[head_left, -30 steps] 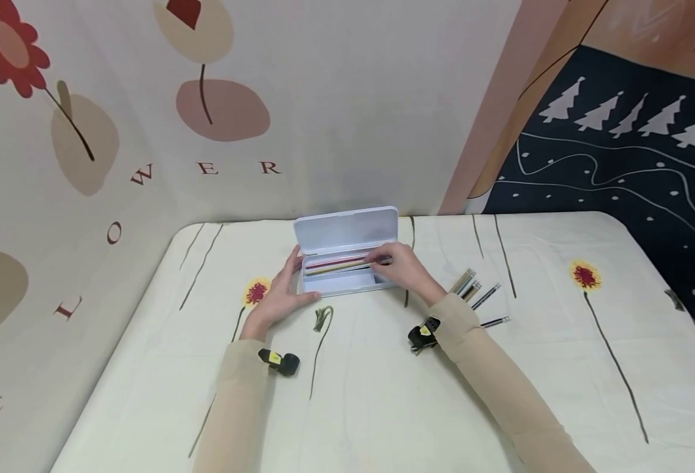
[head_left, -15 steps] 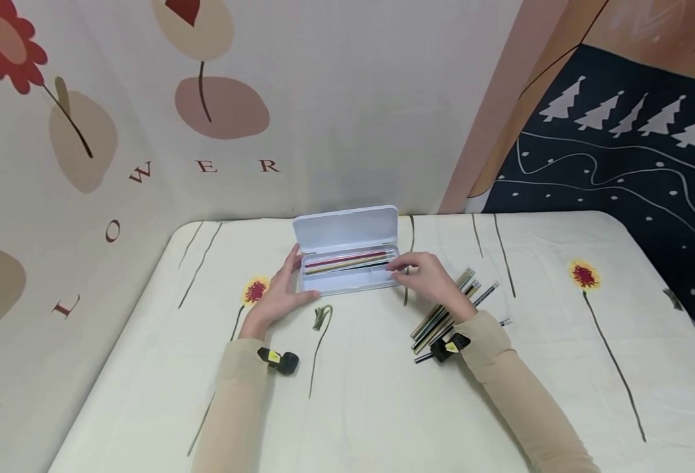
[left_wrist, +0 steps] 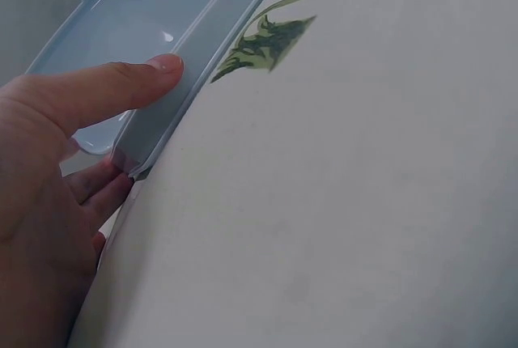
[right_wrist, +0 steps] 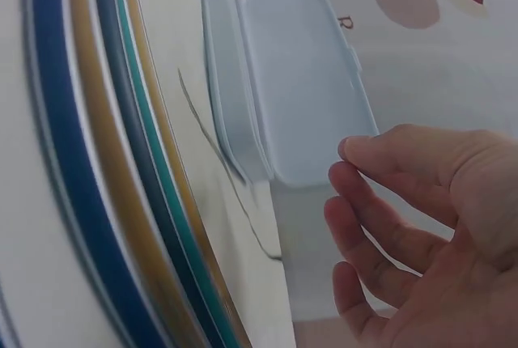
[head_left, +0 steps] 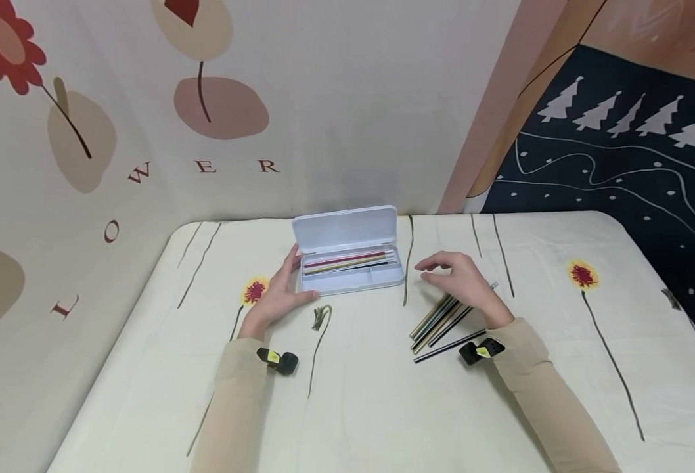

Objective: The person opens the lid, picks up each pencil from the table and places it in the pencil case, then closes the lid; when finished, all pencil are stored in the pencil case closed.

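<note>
A white pencil case [head_left: 338, 282] stands at the back of the table with its lid up. Several pencils [head_left: 344, 261], one red and one yellowish, lie in its rear compartment. My left hand [head_left: 276, 303] holds the case by its left end, the thumb [left_wrist: 150, 81] along the front wall and the other fingers round the end. To the right of the case, my right hand [head_left: 464, 281] hovers with loosely bent fingers and nothing between them. Beneath it lies a loose bunch of pencils [head_left: 433, 328] in gold, black and green, partly hidden by hand and wrist.
A white cloth [head_left: 359, 394] printed with flowers and stems covers the table. Behind the case rises a pale patterned wall hanging [head_left: 347, 131], with a dark tree-printed one [head_left: 607, 157] at the right.
My right hand has drawn back from inside the case to the right, over the loose pencils, uncovering the case's right end. My left hand has stayed on the case.
</note>
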`<state>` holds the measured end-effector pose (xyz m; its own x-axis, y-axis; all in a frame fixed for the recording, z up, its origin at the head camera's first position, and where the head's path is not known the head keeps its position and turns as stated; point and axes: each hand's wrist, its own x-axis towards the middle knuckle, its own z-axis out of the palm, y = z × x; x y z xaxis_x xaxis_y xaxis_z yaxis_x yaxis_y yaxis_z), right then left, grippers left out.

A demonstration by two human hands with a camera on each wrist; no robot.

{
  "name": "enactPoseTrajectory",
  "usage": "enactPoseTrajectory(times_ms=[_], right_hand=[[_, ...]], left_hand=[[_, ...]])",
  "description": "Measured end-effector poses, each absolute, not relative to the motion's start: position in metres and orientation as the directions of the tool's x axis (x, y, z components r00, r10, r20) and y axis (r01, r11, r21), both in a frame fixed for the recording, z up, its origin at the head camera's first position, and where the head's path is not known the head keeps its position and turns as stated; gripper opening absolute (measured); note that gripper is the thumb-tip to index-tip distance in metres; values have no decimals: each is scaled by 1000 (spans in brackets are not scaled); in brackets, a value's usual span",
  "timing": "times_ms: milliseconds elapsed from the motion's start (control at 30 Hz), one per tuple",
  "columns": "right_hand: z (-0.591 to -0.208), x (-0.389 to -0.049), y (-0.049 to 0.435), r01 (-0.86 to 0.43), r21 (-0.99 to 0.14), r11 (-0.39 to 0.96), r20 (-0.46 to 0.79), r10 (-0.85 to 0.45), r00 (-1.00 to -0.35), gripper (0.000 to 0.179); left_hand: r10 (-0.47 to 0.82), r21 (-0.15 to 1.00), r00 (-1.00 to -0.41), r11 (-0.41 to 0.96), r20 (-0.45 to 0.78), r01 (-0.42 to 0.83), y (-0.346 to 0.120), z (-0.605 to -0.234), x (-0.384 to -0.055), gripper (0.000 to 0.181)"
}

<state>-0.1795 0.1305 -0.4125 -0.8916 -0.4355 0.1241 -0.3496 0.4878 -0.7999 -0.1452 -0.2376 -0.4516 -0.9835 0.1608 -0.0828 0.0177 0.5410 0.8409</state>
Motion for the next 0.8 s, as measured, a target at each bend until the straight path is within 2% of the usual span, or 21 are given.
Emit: enactPoseTrajectory(times_ms=[333, 500, 800], right_hand=[[-413, -178, 164, -358, -754, 550, 75, -470, -880, 19], [-415, -178, 186, -387, -727, 568, 48, -520, -853, 19], [-410, -175, 221, -488, -695, 528, 80, -618, -782, 18]], left_hand=[[160, 844, -983, 536, -85, 14, -238, -451, -145, 111], [158, 851, -984, 525, -78, 17, -237, -451, -144, 109], [165, 856, -984, 515, -65, 30, -237, -450, -144, 109]])
